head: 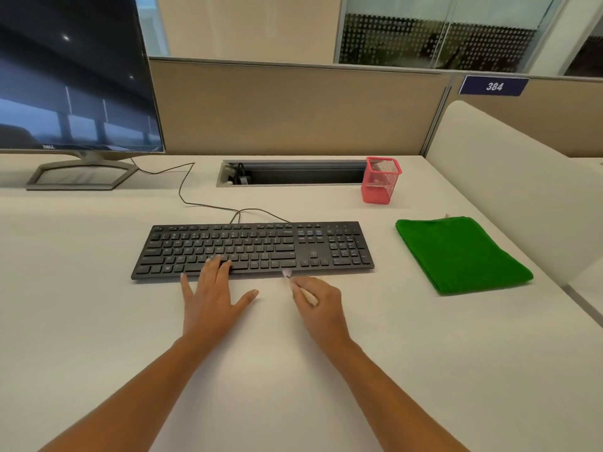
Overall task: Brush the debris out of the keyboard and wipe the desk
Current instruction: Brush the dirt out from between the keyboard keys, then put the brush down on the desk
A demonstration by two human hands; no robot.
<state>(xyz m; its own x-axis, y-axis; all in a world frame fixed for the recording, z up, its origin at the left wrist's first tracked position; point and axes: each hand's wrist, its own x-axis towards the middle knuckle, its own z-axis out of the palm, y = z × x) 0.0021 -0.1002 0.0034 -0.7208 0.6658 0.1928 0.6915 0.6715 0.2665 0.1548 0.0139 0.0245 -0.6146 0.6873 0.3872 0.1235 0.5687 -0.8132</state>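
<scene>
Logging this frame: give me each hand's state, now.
Left hand: open, fingers spread, tips resting on the keyboard.
Right hand: holding a small brush, bristles at the keyboard's front edge.

Black keyboard [254,249] flat; brush [307,295] tip at front edge; green cloth [461,252] folded.

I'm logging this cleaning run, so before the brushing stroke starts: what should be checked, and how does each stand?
1. Brush gripped in right hand: ok.
2. Bristles on the keys: not ok, tip sits at the keyboard front edge.
3. Left hand steadying keyboard: ok, fingers rest on lower rows.
4. Green cloth ready for wiping: ok, folded at right, untouched.
5. Debris between keys: cannot tell.
</scene>
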